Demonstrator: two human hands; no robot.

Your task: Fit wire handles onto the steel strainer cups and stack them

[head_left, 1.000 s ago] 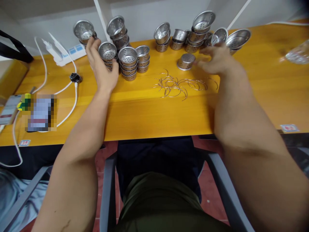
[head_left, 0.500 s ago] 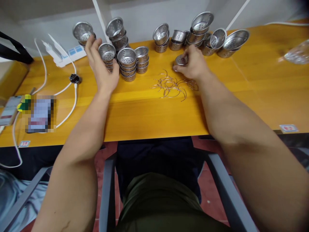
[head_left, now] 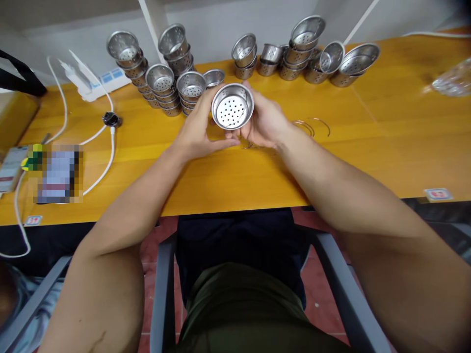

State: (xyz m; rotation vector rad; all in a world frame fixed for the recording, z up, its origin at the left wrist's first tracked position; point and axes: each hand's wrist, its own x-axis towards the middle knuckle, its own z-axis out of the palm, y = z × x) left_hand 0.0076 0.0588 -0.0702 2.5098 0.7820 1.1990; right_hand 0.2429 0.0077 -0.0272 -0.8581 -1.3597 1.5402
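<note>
1. Left hand [head_left: 198, 128] and right hand [head_left: 268, 120] have met, and the cup [head_left: 232, 109] has left the table [head_left: 228, 189].
2. Stacks [head_left: 161, 87] of cups stand towards the table's back.
3. Both hands grip the cup's sides, fingers curled around it.
4. It sits above the table, mouth facing the camera.
5. Wires [head_left: 324, 123] lie beyond the right wrist.

Phone [head_left: 58, 174] and white power strip [head_left: 108, 84]

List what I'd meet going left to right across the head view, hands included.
Pixelated phone, black plug, left hand, held perforated cup, right hand, tilted wide cup, clear plastic.
</note>
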